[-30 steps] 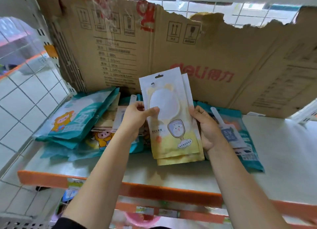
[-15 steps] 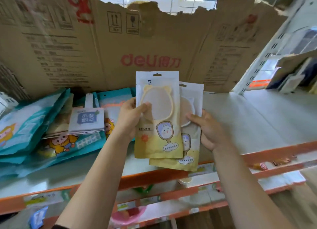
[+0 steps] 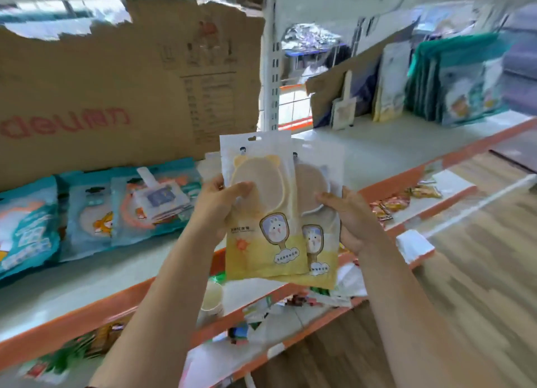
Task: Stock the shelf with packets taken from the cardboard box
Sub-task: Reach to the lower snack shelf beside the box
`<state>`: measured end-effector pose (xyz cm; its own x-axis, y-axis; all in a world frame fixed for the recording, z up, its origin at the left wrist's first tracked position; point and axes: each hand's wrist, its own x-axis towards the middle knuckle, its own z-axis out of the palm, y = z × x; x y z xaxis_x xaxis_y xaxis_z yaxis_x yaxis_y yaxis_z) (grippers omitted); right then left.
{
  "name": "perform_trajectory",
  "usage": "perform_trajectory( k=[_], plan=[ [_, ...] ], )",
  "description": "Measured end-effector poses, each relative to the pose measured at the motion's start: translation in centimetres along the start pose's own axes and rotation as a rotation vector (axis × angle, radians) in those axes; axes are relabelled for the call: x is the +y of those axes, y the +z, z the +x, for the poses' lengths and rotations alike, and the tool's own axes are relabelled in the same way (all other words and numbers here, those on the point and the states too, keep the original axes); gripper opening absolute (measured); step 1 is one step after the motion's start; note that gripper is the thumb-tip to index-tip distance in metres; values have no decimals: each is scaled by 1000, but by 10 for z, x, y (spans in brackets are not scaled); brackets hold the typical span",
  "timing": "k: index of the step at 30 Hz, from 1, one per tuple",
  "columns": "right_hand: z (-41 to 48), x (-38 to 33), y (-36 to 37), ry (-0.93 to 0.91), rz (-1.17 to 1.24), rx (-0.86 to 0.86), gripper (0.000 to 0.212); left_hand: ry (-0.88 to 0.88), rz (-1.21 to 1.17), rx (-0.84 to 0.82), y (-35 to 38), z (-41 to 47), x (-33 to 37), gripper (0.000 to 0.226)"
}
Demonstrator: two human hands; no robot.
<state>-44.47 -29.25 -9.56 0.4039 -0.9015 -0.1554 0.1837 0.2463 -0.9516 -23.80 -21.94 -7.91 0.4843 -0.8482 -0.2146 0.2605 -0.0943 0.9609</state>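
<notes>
I hold a small stack of yellow-and-white mirror packets in front of the shelf edge. My left hand (image 3: 216, 206) grips the front packet (image 3: 263, 213) at its left side, thumb across its clear window. My right hand (image 3: 351, 217) grips the rear packet (image 3: 322, 242), which sticks out to the right and below the front one. Both packets stand upright in the air, apart from the shelf board (image 3: 377, 149). A torn brown cardboard sheet (image 3: 116, 91) with red lettering stands along the back of the shelf on the left.
Teal packets (image 3: 87, 213) lie flat on the left of the shelf. Upright teal packets (image 3: 459, 82) and a yellow packet (image 3: 389, 88) stand on the right-hand bay beyond a white upright post (image 3: 273, 68). Lower orange-edged shelves hold mixed goods. Wooden floor lies at the right.
My view has swung to the right, bringing the right-hand shelf bay into sight. Both hands and the packets have moved right, away from the flat teal packets, and the rear packet has fanned out further.
</notes>
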Motion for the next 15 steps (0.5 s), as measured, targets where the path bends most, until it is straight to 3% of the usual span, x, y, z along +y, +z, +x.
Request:
perform_trajectory(
  k=[7, 15],
  plan=[
    [-20, -20, -110, -40, -38, 92, 27, -7, 24, -87, 112, -11, -29, 16],
    [-28, -38, -191, -85, 83, 135, 32, -18, 48, -178, 196, -1, -42, 28]
  ],
)
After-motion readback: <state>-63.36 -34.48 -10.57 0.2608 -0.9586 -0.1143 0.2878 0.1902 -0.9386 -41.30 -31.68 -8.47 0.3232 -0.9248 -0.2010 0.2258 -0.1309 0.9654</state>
